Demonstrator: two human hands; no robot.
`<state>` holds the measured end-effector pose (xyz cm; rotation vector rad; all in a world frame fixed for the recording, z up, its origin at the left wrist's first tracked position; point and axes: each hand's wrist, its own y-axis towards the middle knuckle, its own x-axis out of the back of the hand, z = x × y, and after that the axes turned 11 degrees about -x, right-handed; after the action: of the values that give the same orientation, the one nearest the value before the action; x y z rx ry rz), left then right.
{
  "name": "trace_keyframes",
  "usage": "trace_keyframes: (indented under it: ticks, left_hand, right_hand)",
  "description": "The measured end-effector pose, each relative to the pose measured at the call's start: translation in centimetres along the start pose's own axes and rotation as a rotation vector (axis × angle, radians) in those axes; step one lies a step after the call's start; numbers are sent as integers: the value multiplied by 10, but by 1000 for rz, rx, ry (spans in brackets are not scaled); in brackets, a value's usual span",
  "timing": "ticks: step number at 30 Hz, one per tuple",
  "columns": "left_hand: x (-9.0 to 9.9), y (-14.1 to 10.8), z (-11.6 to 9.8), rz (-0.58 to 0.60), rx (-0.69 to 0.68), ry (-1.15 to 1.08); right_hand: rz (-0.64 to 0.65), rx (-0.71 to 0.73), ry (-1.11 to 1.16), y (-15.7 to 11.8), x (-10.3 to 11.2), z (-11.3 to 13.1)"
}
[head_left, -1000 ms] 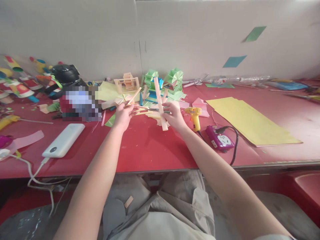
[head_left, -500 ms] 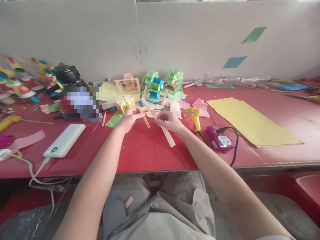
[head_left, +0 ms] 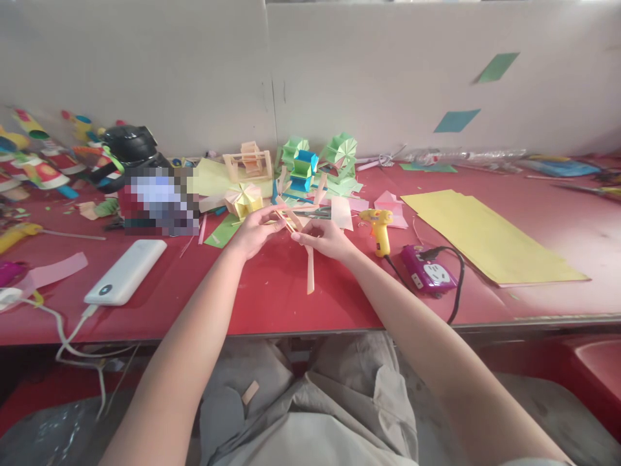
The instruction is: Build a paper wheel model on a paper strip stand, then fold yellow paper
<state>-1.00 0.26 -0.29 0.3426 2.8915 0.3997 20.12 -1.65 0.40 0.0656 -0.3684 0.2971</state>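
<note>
My left hand [head_left: 259,232] pinches a folded strip frame of pale peach paper [head_left: 287,220], its thin edges angling toward the other hand. My right hand [head_left: 324,238] is closed on a flat peach paper strip [head_left: 310,272], whose free end hangs down toward me above the red table. The strip and the frame meet between the fingertips; whether they touch there is hard to make out. Just behind the hands stand a yellow and peach pleated paper wheel [head_left: 244,200] and a small blue and green paper wheel [head_left: 303,170]. Scissors [head_left: 315,211] lie partly hidden beyond my fingers.
To the right are a yellow glue gun [head_left: 379,230], a purple power socket [head_left: 427,270] with a black cord and yellow paper sheets [head_left: 485,236]. A white power bank [head_left: 126,272] lies left. Green paper wheels [head_left: 341,152] and a peach frame [head_left: 248,163] stand along the back.
The right hand has moved slightly left, closer to the left hand. Its paper strip has swung from slanting down-right to hanging nearly straight down, and the left hand's frame has turned toward the right hand.
</note>
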Motion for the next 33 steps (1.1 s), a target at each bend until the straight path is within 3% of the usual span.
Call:
trace_keyframes:
  ticks: [9,19,26,33]
  left_hand:
    - [-4,1,3,-34,-56,53]
    - [-11,3,-5,-202,27,-66]
    - [-9,6,-3,-319,74,2]
    - [0,9,10,-401,-2,128]
  right_hand:
    - [4,70,-20,2,0,-4]
    - [-97,30,84,5,-1,-5]
    - [-42,30,74,-1,0,3]
    - [-16,80,-12,-1,-2,-3]
